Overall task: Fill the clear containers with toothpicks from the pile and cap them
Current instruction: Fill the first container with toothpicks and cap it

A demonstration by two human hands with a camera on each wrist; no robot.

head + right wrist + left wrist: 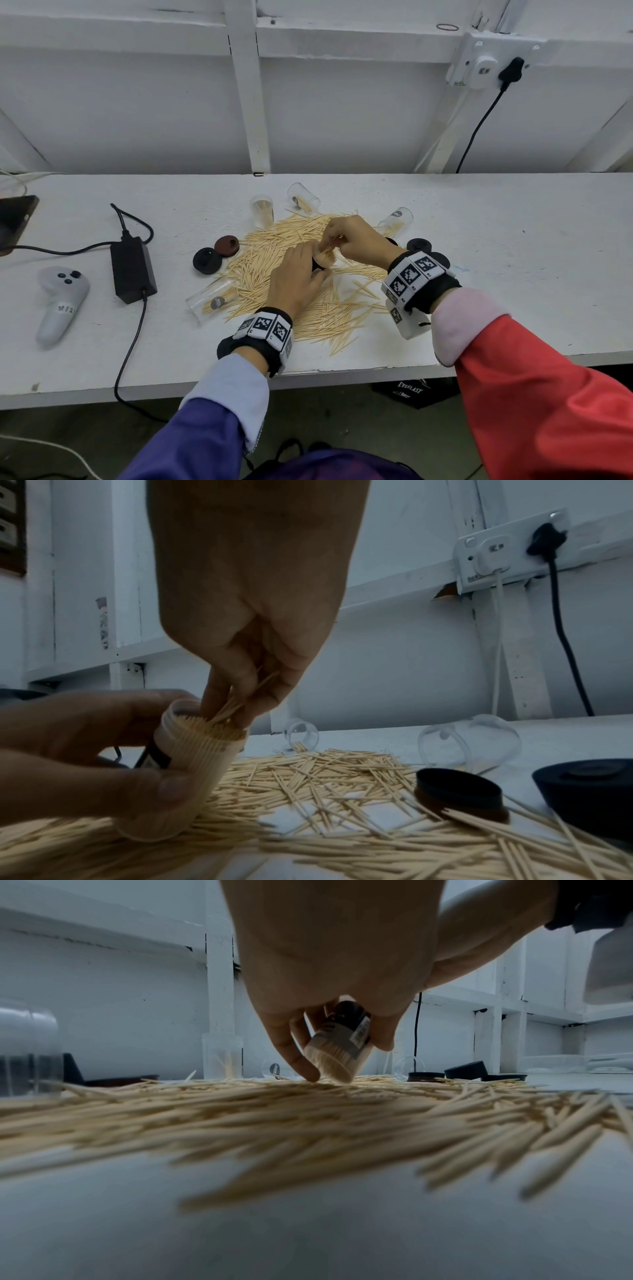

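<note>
Risked a spill: container (192,764) packed nearly full, tilted, gripped in left hand (294,281) fingers (171,791) just above the toothpick pile (308,274). Right hand (359,240) fingers (236,680) pinched a small bunch of toothpicks (232,707) at its mouth; forcing those in likely to scatter or snap some. Beyond the fingers, caps (459,791) and tipped containers (472,742) lay on a white bench (513,274), white panelled wall (342,102) behind.

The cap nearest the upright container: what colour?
Reddish brown cap, clearest in the head view.
</note>
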